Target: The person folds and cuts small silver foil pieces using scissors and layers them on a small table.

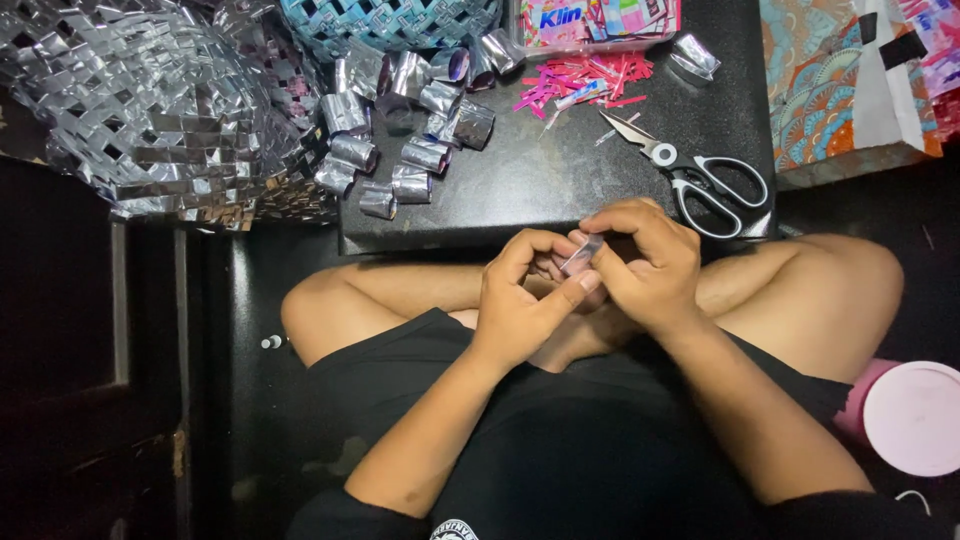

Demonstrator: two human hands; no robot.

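step: folding foil strip (581, 254) | left hand (520, 300) + right hand (645, 265) both pinching strip over lap | next: likely tight crease, steady pinch | scissors (700, 178) idle on bench (520, 190)

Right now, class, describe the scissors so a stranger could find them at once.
Start at the dark board before the seated person. The scissors lie at its right end, just beyond the right hand. They alone have black loop handles and pointed metal blades.

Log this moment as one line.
left hand: pinching foil strip | right hand: folding same strip | scissors: idle on board
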